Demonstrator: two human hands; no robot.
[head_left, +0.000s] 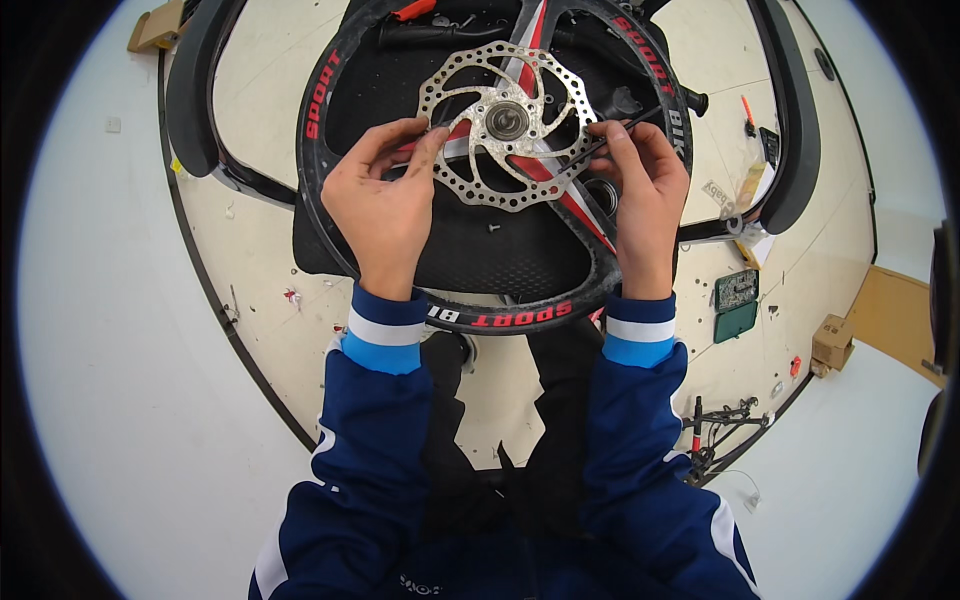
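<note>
A silver bicycle brake disc [483, 187] with a drilled, scalloped rim lies over the hub [506, 121] of a black, red and white spoked bicycle wheel [520, 318]. My left hand [383, 195] is closed at the disc's left edge, thumb and fingers pinching the rim. At the right edge, my right hand [645, 180] pinches a thin black rod [585, 157] that slants across the disc's rim; its exact kind cannot be made out. Lying flat, the wheel rests on a black chair seat [480, 235]. One small screw [493, 228] sits on the seat below the disc.
Chair armrests rise on the left [190, 90] and right [797, 130]. On the floor to the right are an open green tool case [736, 305], a cardboard box [832, 342] and a black bicycle frame [715, 435]. An orange item [413, 10] and loose hardware lie at the seat's far end.
</note>
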